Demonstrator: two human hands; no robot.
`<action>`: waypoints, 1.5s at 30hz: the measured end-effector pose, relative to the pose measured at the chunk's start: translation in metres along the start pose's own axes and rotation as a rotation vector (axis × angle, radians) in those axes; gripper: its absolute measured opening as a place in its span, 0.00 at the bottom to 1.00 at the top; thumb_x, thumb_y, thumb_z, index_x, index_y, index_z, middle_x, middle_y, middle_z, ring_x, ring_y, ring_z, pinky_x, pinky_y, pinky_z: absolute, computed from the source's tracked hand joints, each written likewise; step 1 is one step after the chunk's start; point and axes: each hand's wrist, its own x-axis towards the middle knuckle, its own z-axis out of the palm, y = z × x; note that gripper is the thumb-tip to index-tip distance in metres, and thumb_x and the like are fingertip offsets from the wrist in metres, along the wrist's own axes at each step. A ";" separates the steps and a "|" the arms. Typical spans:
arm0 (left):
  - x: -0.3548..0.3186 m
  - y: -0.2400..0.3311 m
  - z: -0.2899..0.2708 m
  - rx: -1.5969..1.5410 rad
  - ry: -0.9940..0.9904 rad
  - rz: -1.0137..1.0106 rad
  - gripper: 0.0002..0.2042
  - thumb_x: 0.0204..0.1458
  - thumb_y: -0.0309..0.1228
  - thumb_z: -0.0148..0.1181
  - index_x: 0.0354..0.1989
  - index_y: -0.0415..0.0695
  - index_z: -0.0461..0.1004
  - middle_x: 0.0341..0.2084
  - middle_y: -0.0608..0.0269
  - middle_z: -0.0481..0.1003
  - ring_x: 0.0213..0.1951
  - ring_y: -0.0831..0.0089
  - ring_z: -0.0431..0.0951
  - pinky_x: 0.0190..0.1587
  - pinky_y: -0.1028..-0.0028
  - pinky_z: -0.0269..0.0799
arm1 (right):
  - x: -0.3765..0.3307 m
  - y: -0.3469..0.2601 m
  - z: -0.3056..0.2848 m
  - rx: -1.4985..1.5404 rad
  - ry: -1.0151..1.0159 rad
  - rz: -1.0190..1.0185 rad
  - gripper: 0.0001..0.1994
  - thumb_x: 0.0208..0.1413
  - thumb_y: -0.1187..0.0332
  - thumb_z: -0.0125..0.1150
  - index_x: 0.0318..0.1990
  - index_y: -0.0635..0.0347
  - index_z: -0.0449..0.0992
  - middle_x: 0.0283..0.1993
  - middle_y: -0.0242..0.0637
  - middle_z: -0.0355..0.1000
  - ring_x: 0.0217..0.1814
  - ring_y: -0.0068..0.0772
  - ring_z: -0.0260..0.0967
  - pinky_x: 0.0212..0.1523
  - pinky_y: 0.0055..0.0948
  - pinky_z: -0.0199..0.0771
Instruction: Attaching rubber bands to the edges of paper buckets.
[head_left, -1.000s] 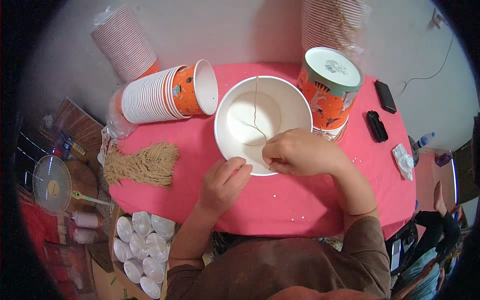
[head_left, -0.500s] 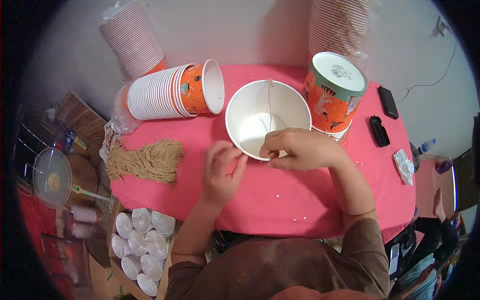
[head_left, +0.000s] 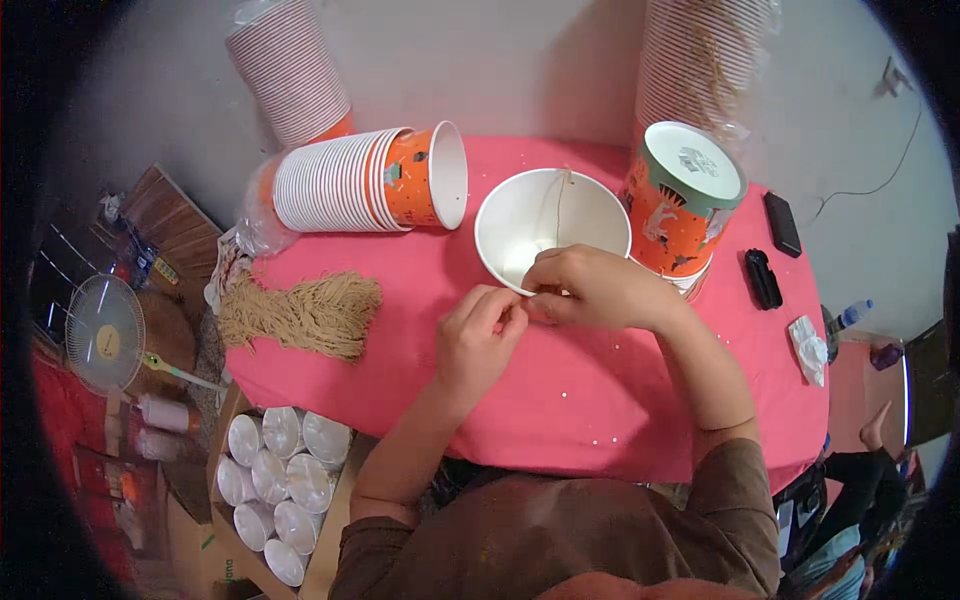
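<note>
Pink-covered table (head_left: 600,400) fills the middle of the view, w/ the person's brown sleeves coming up from the lower edge. Two tall stacks of ribbed paper cups stand at the back: one at back left (head_left: 290,65), one at back right (head_left: 705,60), both in clear plastic. A third stack (head_left: 350,180) lies on its side on the table's left, orange printed outer cup w/ mouth facing right. Bundle of tan twine (head_left: 305,315) lies at the left table edge, near that stack. Upside-down orange printed cup (head_left: 680,205) stands right of centre, white-green base up.

White paper bowl-cup (head_left: 550,235) sits upright mid-table, between the lying stack and the upside-down cup, just beside the latter. A thin string (head_left: 562,195) runs from its far rim down inside.

Right hand (head_left: 595,290) rests at the cup's near rim, fingers curled tight, pinching at the rim; what's in the pinch is too small to tell, maybe the string end. Left hand (head_left: 480,335) sits on the cloth just left of it, fingertips narrow, thumb & forefinger meeting toward the right hand's; the two hands are touching or nearly so.

Off-table left: small fan (head_left: 105,335), box of clear lids (head_left: 280,470) below. Right side: two dark phone-like items (head_left: 770,250), crumpled wrapper (head_left: 808,345).
</note>
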 end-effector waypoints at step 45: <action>0.035 -0.007 -0.042 -0.788 -0.181 -0.649 0.05 0.56 0.26 0.59 0.36 0.37 0.76 0.18 0.77 0.68 0.19 0.91 0.61 0.19 0.85 0.52 | 0.014 -0.002 -0.006 0.023 0.542 -0.128 0.07 0.51 0.77 0.62 0.38 0.63 0.75 0.34 0.32 0.72 0.29 0.23 0.66 0.28 0.23 0.65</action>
